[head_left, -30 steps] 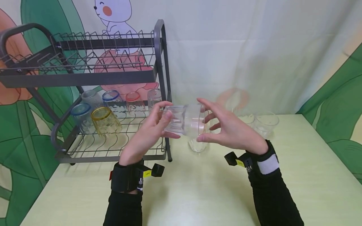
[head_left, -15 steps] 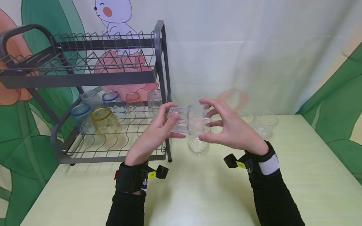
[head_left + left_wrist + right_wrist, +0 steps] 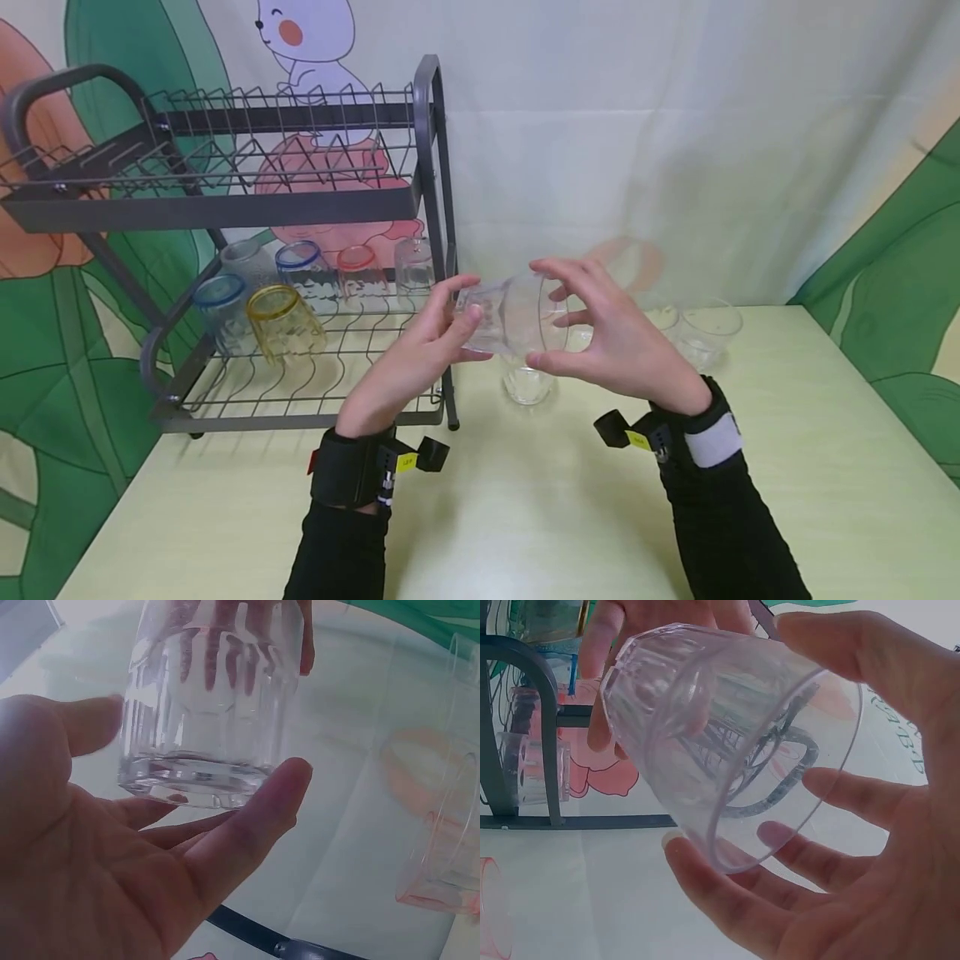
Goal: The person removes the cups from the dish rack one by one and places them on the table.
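A clear drinking glass (image 3: 512,318) lies sideways in the air, held between both hands. Its base points left and its wide rim points right. My left hand (image 3: 420,354) grips the base end, thumb on the near side; fluted sides and a thick bottom (image 3: 199,776) show in the left wrist view. Around the rim end, my right hand (image 3: 615,343) holds the glass with bent fingers and thumb, the open mouth facing its palm in the right wrist view. Just below the held glass, another clear glass (image 3: 527,387) stands on the table, its upper part partly hidden.
A dark two-tier dish rack (image 3: 247,210) stands at left. Its lower tier carries several upside-down glasses, among them a yellow one (image 3: 288,329), a blue-rimmed one (image 3: 223,321) and a red-rimmed one (image 3: 360,273). Clear glasses (image 3: 705,337) stand at the table's back right.
Both hands and the glass have shifted a little to the right, the left hand more than the right. The glasses on the rack and table stay put.
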Available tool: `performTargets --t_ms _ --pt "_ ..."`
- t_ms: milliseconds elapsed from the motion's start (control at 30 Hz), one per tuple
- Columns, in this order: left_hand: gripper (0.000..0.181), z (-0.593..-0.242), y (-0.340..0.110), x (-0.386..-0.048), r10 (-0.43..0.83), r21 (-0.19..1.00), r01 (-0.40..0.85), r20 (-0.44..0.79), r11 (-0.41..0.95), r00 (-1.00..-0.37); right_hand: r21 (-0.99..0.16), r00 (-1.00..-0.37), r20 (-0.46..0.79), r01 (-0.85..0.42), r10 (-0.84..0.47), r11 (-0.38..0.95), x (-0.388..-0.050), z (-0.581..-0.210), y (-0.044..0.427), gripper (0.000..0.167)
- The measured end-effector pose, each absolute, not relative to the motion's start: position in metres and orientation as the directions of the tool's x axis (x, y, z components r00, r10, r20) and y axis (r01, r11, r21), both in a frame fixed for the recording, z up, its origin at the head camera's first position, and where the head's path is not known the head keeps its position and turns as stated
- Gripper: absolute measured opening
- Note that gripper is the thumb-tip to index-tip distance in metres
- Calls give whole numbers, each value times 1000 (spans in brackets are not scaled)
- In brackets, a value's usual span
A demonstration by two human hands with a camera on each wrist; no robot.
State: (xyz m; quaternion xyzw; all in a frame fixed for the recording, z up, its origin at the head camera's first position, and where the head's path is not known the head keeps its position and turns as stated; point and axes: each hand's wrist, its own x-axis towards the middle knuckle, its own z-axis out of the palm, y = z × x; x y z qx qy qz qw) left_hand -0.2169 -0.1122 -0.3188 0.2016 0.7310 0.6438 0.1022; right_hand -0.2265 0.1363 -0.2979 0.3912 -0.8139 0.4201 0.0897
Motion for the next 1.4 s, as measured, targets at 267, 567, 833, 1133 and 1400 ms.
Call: performTargets --t_ms 267,567,833,1133,1400 --pt "61 -322 -111 -220 454 963 214 120 161 -883 -585 -681 468 -716 -563 380 -226 -297 145 82" --pt "55 -318 -137 -217 393 940 234 123 248 -911 -587 -711 471 -694 -522 417 -231 -295 162 82" --pt "56 -315 -169 -216 280 920 228 139 318 -950 -595 -750 462 -658 -473 462 -234 -289 177 82" --pt "36 -313 -189 -222 -28 906 384 395 178 -918 -664 -842 368 -535 -395 523 -233 -285 195 81" --pt "34 -314 -210 -225 -159 904 354 396 240 -904 -676 -883 320 -466 -343 570 -234 -285 212 82"
